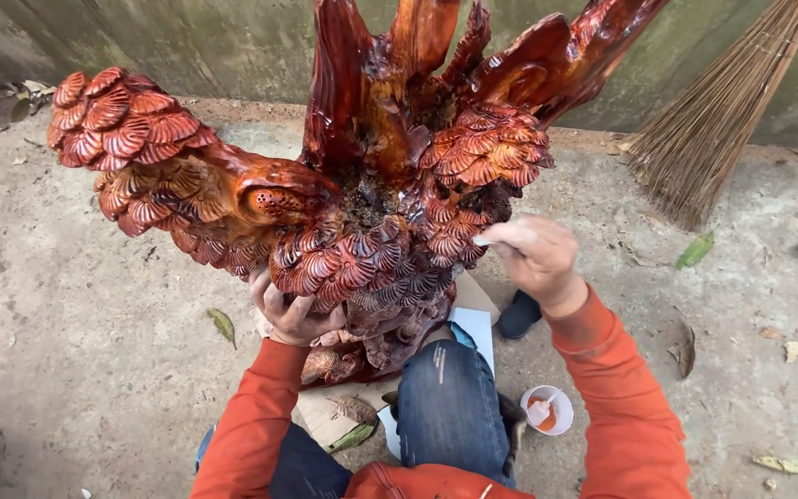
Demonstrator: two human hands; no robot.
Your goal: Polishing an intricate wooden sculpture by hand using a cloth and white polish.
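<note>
Hands [296, 312] steady glossy scaled wood carving [362, 185]

Single head view, steeply downward, close over lap

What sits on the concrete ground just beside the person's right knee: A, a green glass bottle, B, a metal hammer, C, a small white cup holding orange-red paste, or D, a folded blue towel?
C: a small white cup holding orange-red paste stands on the concrete ground by the right knee, below the right hand working at the glossy red-brown carved wooden sculpture, which the left hand steadies from underneath.
</note>
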